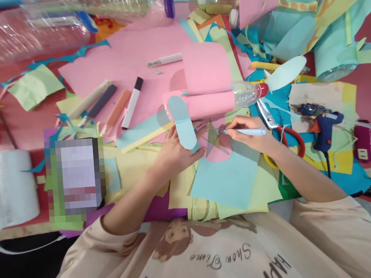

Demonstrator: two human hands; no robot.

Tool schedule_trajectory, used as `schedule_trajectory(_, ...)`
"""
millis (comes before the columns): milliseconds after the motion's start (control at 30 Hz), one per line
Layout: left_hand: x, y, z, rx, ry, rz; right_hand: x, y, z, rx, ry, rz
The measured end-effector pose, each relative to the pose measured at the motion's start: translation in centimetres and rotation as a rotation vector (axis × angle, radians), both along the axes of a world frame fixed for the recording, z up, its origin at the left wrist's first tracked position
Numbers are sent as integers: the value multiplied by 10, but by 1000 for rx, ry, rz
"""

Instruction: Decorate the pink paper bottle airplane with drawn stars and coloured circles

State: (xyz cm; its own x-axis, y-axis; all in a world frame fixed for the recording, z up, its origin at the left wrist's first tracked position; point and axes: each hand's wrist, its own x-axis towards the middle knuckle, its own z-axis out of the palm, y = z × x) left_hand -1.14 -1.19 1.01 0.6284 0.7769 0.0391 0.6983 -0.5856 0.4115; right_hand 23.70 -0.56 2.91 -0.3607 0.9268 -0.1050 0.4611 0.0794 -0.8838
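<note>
In my right hand (251, 130), a light-blue marker (250, 132) is pinched with its tip at a pink paper wing (220, 154). A star, partly coloured green, is drawn on that rounded wing. My left hand (178, 150) lies with fingers stretched against the wing's left side, partly hidden by a pale-blue paper strip (184, 128). The wing belongs to a toy plane made from a plastic bottle (244, 93) wrapped in pink paper, lying sideways. It has a red cap (261, 90) and a white paper propeller blade (287, 73). Beneath the wing is a light-blue sheet (226, 178).
Several markers, one white with a black cap (132, 103), lie left of the plane. Right of my right hand are scissors (290, 142) and a blue glue gun (326, 129). Plastic bottles (32, 37) lie at the back left. A phone (78, 176) rests at left.
</note>
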Motion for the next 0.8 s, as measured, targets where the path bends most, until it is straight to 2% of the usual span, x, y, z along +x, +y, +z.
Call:
schedule_trajectory(167, 0, 0, 0, -25, -10, 9, 2, -1, 1, -26, 25, 40)
schedule_trajectory(500, 1, 0, 1, -20, -10, 15, 0, -1, -3, -9, 40, -47)
schedule_trajectory(800, 1, 0, 1, -27, -14, 20, 0, -1, -1, -9, 31, -28)
